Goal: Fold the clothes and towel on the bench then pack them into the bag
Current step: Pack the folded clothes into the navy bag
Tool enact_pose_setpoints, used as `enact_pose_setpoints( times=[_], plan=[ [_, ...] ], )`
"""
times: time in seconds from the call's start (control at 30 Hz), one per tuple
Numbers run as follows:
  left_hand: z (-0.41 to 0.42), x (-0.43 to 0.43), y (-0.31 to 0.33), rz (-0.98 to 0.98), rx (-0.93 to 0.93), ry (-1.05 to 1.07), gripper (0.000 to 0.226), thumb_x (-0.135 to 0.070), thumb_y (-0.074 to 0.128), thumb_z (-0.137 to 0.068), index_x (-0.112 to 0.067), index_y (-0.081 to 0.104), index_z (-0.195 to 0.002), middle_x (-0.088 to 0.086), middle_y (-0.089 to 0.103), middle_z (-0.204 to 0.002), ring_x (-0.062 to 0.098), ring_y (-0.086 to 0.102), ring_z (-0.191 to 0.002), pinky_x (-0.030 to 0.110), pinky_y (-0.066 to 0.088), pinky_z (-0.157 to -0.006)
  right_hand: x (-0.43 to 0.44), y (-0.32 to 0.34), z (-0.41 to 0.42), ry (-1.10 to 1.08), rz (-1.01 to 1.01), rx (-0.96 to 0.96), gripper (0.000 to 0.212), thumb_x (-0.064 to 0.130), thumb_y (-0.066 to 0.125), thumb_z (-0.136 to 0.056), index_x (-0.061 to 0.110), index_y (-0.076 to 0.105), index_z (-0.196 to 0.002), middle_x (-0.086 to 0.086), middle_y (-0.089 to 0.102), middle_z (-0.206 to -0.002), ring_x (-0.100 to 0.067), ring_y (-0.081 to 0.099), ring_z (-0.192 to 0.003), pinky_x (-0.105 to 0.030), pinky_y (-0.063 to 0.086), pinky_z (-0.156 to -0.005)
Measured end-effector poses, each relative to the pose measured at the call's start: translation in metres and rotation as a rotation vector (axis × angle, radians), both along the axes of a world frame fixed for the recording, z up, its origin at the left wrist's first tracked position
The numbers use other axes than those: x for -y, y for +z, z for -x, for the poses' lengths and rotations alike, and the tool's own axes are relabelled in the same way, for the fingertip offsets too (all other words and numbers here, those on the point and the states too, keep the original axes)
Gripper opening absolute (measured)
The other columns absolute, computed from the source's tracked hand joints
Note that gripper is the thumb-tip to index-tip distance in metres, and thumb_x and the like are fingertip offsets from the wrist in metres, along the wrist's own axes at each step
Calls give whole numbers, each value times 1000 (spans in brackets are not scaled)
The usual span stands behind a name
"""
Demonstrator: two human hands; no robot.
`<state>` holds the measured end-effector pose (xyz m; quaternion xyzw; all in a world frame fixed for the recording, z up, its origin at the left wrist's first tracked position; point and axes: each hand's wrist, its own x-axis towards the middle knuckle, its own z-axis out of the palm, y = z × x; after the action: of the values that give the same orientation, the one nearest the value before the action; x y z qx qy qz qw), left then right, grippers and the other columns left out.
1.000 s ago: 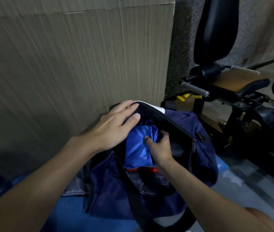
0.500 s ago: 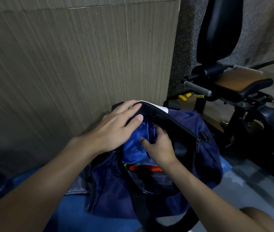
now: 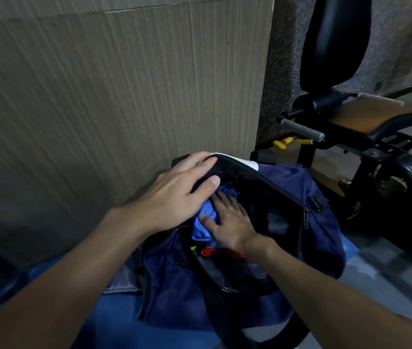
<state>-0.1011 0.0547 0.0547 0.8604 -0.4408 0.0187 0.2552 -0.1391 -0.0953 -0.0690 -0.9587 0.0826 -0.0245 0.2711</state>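
Now pressing blue cloth into the duffel

Your right hand (image 3: 227, 220) lies flat inside the open navy duffel bag (image 3: 300, 187), fingers straight and slightly spread, palm down on a bright blue garment (image 3: 201, 231) at the bag's far end. Your left hand (image 3: 174, 197) rests over the far rim, fingers straight and close together, thumb on the inner side touching the garment. An orange item (image 3: 206, 252) shows beneath it. The bag sits on the blue desk (image 3: 114, 313) beside a wood-grain panel (image 3: 99, 96), with an exercise machine (image 3: 366, 122) to the right.
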Motion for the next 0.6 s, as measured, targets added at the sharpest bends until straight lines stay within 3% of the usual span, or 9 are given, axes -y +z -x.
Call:
enact_pose_setpoints(
  times=[0.13,0.2,0.3,0.47,0.6],
  plan=[
    [1,-1,0,-5,0,-3,80,-69,22,-89,-24,34,-153,-25,23,-158,-4,24,-144,38,27,-120,0,5,-4,-8,73,-21,73,64,31,-95,31,10,-156,6,2,-165,-19,-7,-151,-47,-3,-122],
    [2,-2,2,-14,-3,-4,80,-69,22,-88,-24,34,-153,-27,22,-157,-6,23,-144,35,26,-120,-7,7,1,-44,122,158,71,65,26,-92,28,27,-153,2,18,-163,-21,4,-151,-49,1,-122],
    [4,-3,4,-25,2,-9,81,-69,23,-87,-24,34,-153,-27,21,-156,-7,23,-143,32,25,-120,-13,7,1,-64,-77,369,76,66,19,-86,24,50,-141,0,41,-154,-20,26,-146,-47,21,-119],
    [6,-4,6,-74,56,-20,84,-69,31,-83,-24,32,-154,-24,20,-158,-4,24,-143,34,28,-119,-7,-10,3,34,76,86,77,73,27,-90,33,14,-155,4,6,-165,-16,-8,-151,-47,-2,-122],
    [5,-6,6,-61,50,-26,84,-68,37,-83,-25,31,-155,-26,19,-158,-5,24,-144,33,28,-119,-6,-17,-6,14,61,54,80,75,28,-90,34,6,-156,4,1,-165,-16,-11,-151,-45,-4,-122]
  ],
)
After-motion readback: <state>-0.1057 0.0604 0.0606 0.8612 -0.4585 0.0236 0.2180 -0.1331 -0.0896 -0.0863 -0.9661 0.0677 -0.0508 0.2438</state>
